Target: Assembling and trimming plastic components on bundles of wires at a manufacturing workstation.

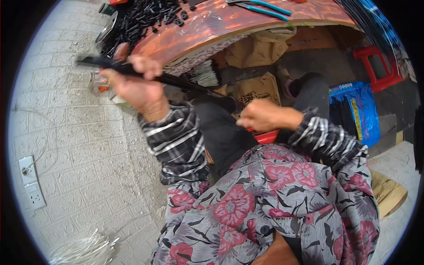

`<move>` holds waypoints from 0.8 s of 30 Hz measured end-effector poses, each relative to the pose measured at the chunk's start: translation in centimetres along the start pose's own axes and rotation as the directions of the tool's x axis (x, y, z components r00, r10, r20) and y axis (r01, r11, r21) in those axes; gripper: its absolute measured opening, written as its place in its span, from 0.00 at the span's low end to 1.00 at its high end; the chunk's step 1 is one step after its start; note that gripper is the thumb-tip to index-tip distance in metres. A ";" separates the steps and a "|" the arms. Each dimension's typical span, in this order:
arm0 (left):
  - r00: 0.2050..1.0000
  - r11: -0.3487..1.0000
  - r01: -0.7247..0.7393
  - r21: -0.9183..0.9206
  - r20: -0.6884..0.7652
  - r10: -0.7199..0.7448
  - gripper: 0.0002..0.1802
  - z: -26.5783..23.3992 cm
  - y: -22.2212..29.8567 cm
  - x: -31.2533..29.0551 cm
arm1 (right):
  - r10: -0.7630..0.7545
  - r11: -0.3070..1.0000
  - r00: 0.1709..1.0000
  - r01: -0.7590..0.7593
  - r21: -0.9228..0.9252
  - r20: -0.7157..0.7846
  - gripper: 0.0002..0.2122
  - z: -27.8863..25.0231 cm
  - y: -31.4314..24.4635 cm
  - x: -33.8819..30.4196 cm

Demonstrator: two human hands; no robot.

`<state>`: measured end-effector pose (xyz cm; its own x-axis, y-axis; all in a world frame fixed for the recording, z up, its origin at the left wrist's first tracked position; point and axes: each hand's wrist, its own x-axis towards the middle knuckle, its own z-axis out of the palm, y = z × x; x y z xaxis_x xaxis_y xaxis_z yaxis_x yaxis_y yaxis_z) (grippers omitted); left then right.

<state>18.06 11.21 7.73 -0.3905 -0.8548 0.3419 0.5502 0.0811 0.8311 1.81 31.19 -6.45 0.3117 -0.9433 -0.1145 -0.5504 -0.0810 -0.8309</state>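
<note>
Raised at the left, my left hand (140,88) has its fingers closed around a long, thin black rod-like piece (179,82). Its far left end is thicker and smeared by motion, and the other end slants down toward my knees. My right hand (266,115) is over my lap, fingers curled in. Whatever it may hold is hidden. Just below it shows a red plastic edge (267,137).
A reddish wooden table (198,26) carries a heap of small black plastic parts (152,15) and blue-handled pliers (260,8). Below it are brown sacks (256,46). On the right are a blue package (369,112) and a red stool (380,81). A white brick-patterned wall (79,128) borders the left.
</note>
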 end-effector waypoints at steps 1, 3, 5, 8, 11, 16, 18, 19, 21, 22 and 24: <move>0.997 0.996 -0.075 -0.037 -0.014 0.075 0.41 -0.3 1.1 0.2 | 0.003 0.996 0.996 -0.011 0.092 0.087 0.17 1.2 -0.3 0.1; 0.984 0.953 -0.159 -0.256 0.035 0.174 0.40 -0.8 3.1 0.6 | -0.087 0.929 0.983 0.138 0.344 -0.159 0.20 4.5 0.0 1.1; 0.992 0.876 -0.113 -0.469 -0.010 0.123 0.36 -1.9 3.3 -0.1 | -0.035 0.788 0.994 0.088 0.609 -0.099 0.22 3.0 -1.8 2.2; 0.988 0.689 -0.001 -0.725 -0.107 -0.111 0.33 -2.8 -0.2 -2.7 | -0.051 0.392 0.912 0.393 0.832 -0.407 0.29 -1.3 -3.9 1.8; 0.912 0.428 0.114 -0.897 -0.077 -0.404 0.32 -1.0 -4.8 -5.9 | -0.222 0.538 0.743 0.633 0.556 -0.631 0.20 -5.1 -4.9 -0.3; 0.589 0.542 0.752 -0.376 0.014 -0.808 0.34 5.8 -8.8 -13.4 | 0.063 0.722 0.779 0.396 0.568 -0.623 0.11 -10.8 -5.6 -4.9; 0.457 0.458 0.889 0.032 0.015 -0.889 0.29 2.9 -10.1 -17.4 | 0.240 0.786 0.845 0.120 0.606 -0.478 0.13 -12.6 -5.7 -5.2; 0.476 0.452 0.859 0.242 -0.052 -0.878 0.26 2.2 -9.9 -18.3 | 0.224 0.792 0.847 0.130 0.596 -0.482 0.13 -12.7 -5.7 -4.7; 0.699 0.654 0.684 0.323 -0.035 -0.714 0.22 2.8 -9.4 -16.6 | 0.288 0.822 0.932 -0.124 0.557 -0.219 0.14 -12.4 -3.9 -3.7; 0.783 0.734 0.594 0.329 -0.027 -0.622 0.22 3.3 -9.1 -15.4 | 0.244 0.838 0.953 -0.113 0.533 -0.182 0.14 -11.0 -2.8 -2.7; 0.911 0.854 0.372 0.364 0.032 -0.411 0.23 5.7 -7.9 -12.2 | 0.205 0.853 0.975 -0.137 0.503 -0.082 0.13 -8.5 -0.8 -1.3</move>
<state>14.28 23.89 -0.54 -0.6056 -0.7956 -0.0157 0.0560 -0.0623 0.9965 -4.76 29.74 -0.97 0.1272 -0.9630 -0.2375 -0.1230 0.2223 -0.9672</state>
